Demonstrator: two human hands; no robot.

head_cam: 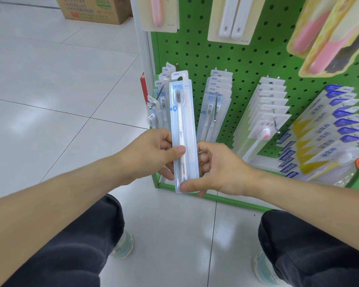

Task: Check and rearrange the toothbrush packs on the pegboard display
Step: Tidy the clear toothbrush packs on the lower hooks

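A clear toothbrush pack [182, 112] with pale blue print and a grey-bristled brush stands upright in front of the green pegboard [247, 59]. My left hand [153, 152] pinches its lower left edge, thumb on the front. My right hand [214, 168] grips its bottom right corner, thumb across the base. Behind it on the leftmost hook hang several matching packs [162, 88]. A second row of the same packs [218, 96] hangs on the hook to its right.
White packs [267, 106] and blue-and-yellow packs [327, 129] hang further right. Larger pink and white brush packs [230, 19] hang above. A cardboard box [93, 9] sits on the tiled floor far left. My knees are low in view.
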